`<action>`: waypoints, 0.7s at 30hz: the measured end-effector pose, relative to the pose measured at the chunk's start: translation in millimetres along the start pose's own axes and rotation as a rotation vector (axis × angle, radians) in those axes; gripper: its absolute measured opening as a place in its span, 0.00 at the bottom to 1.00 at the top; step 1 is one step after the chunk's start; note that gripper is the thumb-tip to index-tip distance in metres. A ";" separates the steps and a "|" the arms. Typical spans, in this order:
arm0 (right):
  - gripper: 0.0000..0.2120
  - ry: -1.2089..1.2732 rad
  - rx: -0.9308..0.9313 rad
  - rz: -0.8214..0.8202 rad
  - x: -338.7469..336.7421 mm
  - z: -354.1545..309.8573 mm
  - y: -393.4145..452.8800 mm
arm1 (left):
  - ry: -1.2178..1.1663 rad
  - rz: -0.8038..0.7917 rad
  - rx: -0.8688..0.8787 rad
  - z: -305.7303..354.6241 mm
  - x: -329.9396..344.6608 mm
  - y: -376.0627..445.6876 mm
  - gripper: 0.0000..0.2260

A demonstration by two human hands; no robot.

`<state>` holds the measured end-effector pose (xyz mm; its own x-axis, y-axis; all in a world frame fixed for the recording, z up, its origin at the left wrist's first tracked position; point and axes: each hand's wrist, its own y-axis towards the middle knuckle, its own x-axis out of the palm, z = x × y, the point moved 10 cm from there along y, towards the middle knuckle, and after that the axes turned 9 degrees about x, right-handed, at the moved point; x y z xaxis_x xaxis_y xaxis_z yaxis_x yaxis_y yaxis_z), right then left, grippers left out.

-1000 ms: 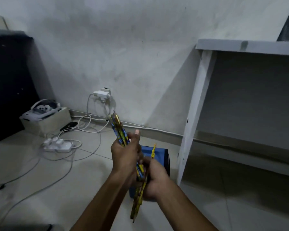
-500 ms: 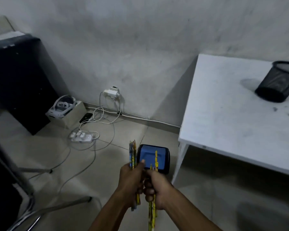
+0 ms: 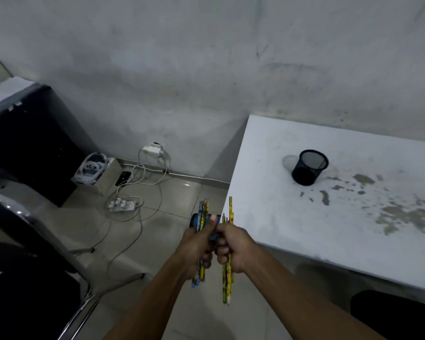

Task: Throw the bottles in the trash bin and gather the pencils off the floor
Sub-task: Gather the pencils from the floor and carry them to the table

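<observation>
Two bunches of yellow-and-blue patterned pencils point(image 3: 227, 273) stand upright in both fists.

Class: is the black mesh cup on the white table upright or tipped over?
Upright: the black mesh cup stands on its base on the white table, open rim up.

Dim, flat light; soft blur; edges warped.

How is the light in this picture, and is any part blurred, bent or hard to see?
Head view: the light is dim and bluish; the white table is the brightest area, and the mesh cup has a faint shadow on its left. The dark cabinet shows almost no detail. The wide lens bends the table edges. The pencils in both hands look slightly soft.
</observation>
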<state>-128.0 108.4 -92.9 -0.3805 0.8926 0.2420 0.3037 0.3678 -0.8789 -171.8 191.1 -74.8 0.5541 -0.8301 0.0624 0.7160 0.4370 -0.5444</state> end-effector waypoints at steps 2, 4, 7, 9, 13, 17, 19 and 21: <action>0.11 0.011 -0.038 -0.001 -9.6 -24.0 -25.8 | -0.001 -0.039 0.000 22.4 21.8 -8.6 0.25; 0.11 0.020 -0.068 0.020 -23.2 -44.6 -46.3 | -0.001 -0.042 -0.001 40.0 43.3 -12.4 0.28; 0.10 0.063 -0.113 0.043 -51.8 -73.1 -70.5 | -0.028 -0.034 -0.050 58.8 80.0 -13.3 0.23; 0.08 0.105 -0.140 0.064 -73.7 -89.5 -79.0 | -0.059 -0.063 -0.065 69.9 106.2 -10.5 0.19; 0.09 0.225 -0.208 0.123 -125.6 -121.2 -81.8 | -0.074 -0.040 0.042 92.3 150.0 11.0 0.09; 0.16 0.383 -0.293 0.232 -184.4 -158.4 -71.3 | -0.117 -0.021 0.101 109.2 193.7 48.0 0.17; 0.17 0.429 -0.345 0.283 -210.0 -181.0 -63.8 | -0.152 -0.014 0.134 119.1 213.3 72.0 0.18; 0.17 0.456 -0.402 0.319 -233.6 -206.6 -54.8 | -0.159 -0.022 0.171 132.0 234.7 97.6 0.19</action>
<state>124.7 -66.4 -16.5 0.1609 0.9615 0.2229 0.6738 0.0580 -0.7366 84.2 84.6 -2.8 0.5879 -0.7809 0.2112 0.7827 0.4830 -0.3927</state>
